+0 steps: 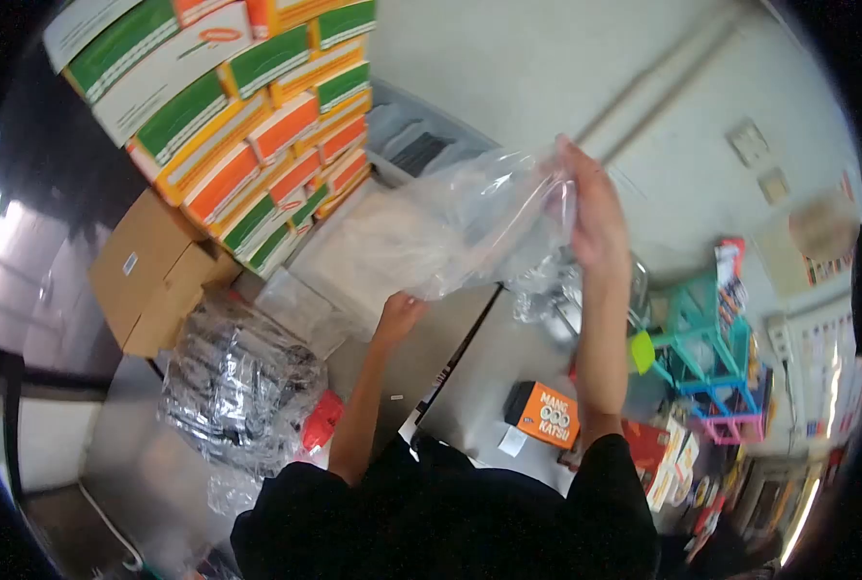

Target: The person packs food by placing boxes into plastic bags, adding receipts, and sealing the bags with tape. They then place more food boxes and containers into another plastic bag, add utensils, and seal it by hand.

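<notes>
A large clear plastic bag [494, 198] stretches across the middle of the view, above the steel table [368, 372]. My right hand [595, 217] is raised at its right end, fingers closed on the plastic near the top edge. Lower and to the left, my left hand [399, 317] is closed on the bag's bottom edge, its fingertips partly hidden. Behind the bag's left part lies a pale, whitish stack of flat plastic [329, 261], seen partly through the film.
Green, orange and white boxes [247, 126] are stacked high at the back left, beside an open cardboard box [150, 271]. Plastic-wrapped black items [247, 372] lie left. An orange-and-black box [542, 414] sits right, near teal shelving [697, 333]. A grey bin [416, 135] stands behind.
</notes>
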`<action>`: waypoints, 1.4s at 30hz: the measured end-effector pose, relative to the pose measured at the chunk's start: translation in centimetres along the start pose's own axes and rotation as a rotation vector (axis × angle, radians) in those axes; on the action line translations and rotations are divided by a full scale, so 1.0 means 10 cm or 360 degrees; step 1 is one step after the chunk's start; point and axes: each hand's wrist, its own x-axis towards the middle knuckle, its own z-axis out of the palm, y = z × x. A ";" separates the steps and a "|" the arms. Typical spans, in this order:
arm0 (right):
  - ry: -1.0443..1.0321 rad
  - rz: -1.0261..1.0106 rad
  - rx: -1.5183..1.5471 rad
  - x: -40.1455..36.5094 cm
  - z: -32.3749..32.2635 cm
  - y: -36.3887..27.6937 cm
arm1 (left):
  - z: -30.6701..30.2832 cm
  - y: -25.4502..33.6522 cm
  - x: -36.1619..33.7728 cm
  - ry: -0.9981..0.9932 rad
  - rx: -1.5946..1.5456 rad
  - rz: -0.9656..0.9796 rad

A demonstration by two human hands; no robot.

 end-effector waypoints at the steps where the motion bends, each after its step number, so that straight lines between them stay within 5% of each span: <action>1: 0.0067 0.0101 0.0036 -0.12 -0.07 -0.17 | 0.03 0.16 -0.12 -0.0181 -0.0174 0.0183; 7: 0.0214 0.0182 0.0152 -0.69 -0.95 -0.35 | 0.31 1.06 -0.74 -0.1230 -0.1385 0.0918; 10: 0.0446 0.0071 0.0057 -1.24 -1.25 -0.43 | 0.50 0.87 -0.65 -0.1684 -0.1690 0.0624; 12: 0.0625 0.0012 0.0007 -1.53 -1.61 -0.48 | 0.98 1.11 -1.03 -0.0521 -0.0600 0.0776; 14: 0.0280 -0.0022 0.0178 -1.79 -2.11 -0.51 | 1.08 1.00 -0.95 -0.0565 -0.0734 0.0760; 16: 0.0466 -0.0054 0.0249 -2.08 -2.04 -0.53 | 1.24 0.90 -0.96 -0.0590 -0.0859 0.0778; 18: 0.0627 -0.0108 0.0328 -2.25 -2.09 -0.49 | 1.40 0.85 -1.06 -0.1571 -0.1331 0.0567; 19: 0.0639 -0.0105 0.0353 -2.32 -2.16 -0.46 | 1.41 0.76 -1.04 -0.1566 -0.1311 0.0548; 21: 0.0646 -0.0101 0.0353 -2.44 -2.29 -0.41 | 1.34 0.59 -0.95 -0.1144 0.0097 0.0299; 28: 0.0722 -0.0078 0.0277 -2.68 -2.90 -0.24 | 1.30 0.54 -1.15 -0.0733 -0.0444 0.0156; 31: 0.0781 -0.0086 0.0201 -2.66 -2.82 -0.20 | 1.46 0.62 -1.30 -0.1085 -0.0197 0.0621; 33: 0.0807 -0.0118 0.0136 -2.63 -2.82 -0.12 | 1.52 0.56 -1.31 -0.0513 -0.0023 0.0268; 35: 0.1320 -0.0575 -0.1997 -2.60 -2.97 0.13 | 1.55 0.56 -1.25 -0.0268 0.0182 0.0204; 36: 0.1644 -0.0832 -0.2696 -2.62 -2.82 0.10 | 1.57 0.56 -1.23 -0.0027 0.0389 0.0122; 39: 0.0709 -0.0201 -0.1054 -2.70 -2.01 0.28 | 1.96 0.36 -1.46 0.0018 0.0150 0.0533; 40: 0.0489 -0.0146 -0.1389 -2.73 -1.73 0.43 | 2.00 0.30 -1.49 0.0012 0.0148 0.0534; 42: 0.0281 -0.0080 -0.0961 -2.61 -1.51 0.90 | 2.05 0.18 -1.49 -0.0226 -0.0541 0.0119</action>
